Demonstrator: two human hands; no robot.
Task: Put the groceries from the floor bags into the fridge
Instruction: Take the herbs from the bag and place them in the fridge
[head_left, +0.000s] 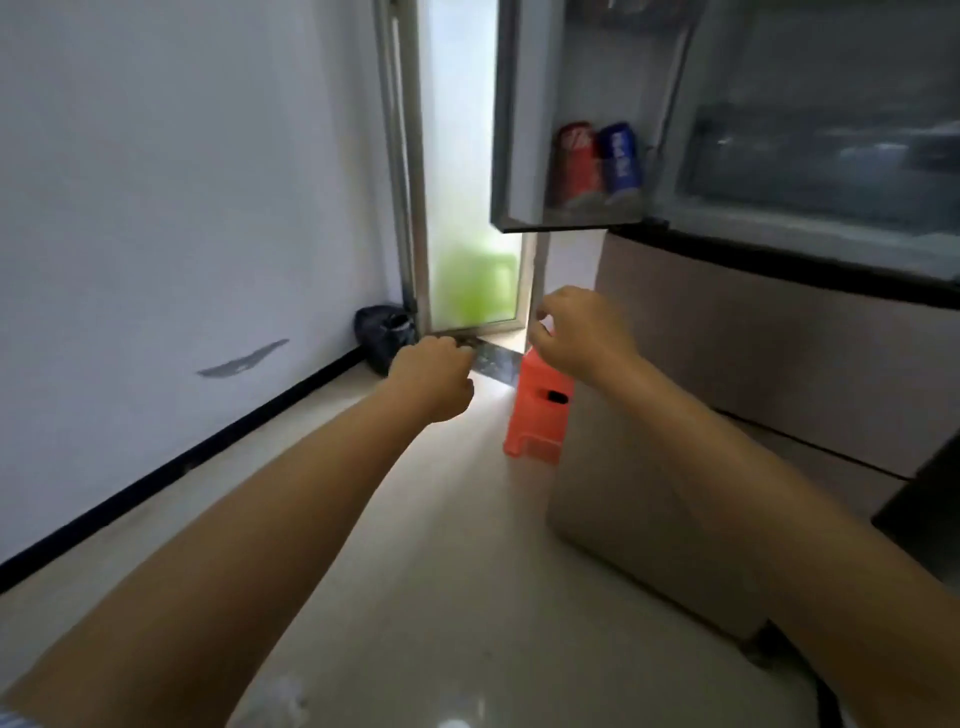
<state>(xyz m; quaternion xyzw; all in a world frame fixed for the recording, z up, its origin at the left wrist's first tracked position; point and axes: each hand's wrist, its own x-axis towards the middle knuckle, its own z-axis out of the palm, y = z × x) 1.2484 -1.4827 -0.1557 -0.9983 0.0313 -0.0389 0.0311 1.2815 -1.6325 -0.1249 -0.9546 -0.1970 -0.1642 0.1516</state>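
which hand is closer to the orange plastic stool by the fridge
Right. The right hand hovers just above the orange plastic stool, overlapping its top in the view. The left hand sits off to the stool's left, across a gap of floor.

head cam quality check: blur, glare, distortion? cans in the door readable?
Head view: soft throughout, motion blur on the left hand and right hand; the red can and blue can in the fridge door show colour, but their labels are smeared; the frosted glass door is blown out by backlight; a glare patch lies on the floor; wide-angle bending shows at the edges.
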